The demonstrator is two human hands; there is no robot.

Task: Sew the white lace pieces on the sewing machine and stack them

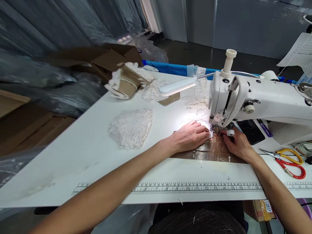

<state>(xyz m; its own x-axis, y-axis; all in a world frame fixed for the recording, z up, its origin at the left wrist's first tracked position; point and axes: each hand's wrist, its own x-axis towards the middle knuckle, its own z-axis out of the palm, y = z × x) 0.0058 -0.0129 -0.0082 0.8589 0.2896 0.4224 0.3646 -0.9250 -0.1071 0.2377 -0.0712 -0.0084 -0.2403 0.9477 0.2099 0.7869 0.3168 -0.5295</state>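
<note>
Left hand (191, 135) palm down beside needle of sewing machine (246, 94), fingers stretched, close together, resting on lace (200, 114). Lace lies brightly lit on table (85, 156), reaching needle area. Right hand (236, 143) across from it, fingers bent near white knob (230, 133); cannot tell whether they pinch anything, fingertips partly hidden. Scissors (290, 161) open, right of right hand.

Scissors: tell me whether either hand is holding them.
No, the scissors lie on the white table, while the left hand and right hand are both by the sewing machine.
</note>
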